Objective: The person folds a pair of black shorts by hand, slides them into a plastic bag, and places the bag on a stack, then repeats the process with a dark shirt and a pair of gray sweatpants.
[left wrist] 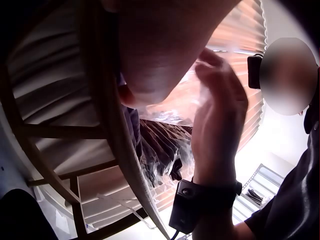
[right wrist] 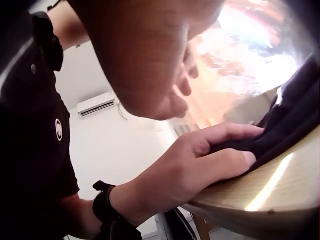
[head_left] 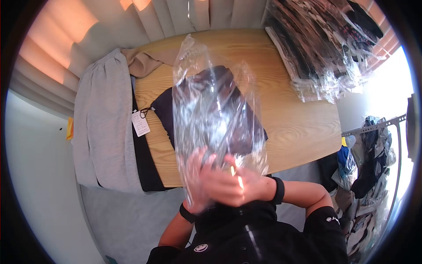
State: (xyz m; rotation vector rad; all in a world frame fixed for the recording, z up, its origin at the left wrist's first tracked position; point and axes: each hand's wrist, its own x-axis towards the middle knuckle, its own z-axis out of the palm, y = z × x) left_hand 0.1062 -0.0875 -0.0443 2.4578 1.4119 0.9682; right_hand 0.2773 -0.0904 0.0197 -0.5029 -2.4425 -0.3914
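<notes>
A dark garment with a white hang tag lies folded on the table. Over it spreads a clear plastic bag, crinkled and shiny, its near end covering part of my left hand. In the right wrist view that left hand grips the garment's near edge, thumb and forefinger on the cloth. My right hand, blurred, crosses in front of the left at the bag's near end. Its bent fingertips hold the plastic in the left wrist view, where the right hand is raised above the tabletop's edge.
Grey sweatpants lie along the table's left side, over black and tan cloth. A pile of bagged garments sits at the back right corner. A metal rack with hanging bagged clothes stands right of the table. Curtains hang behind.
</notes>
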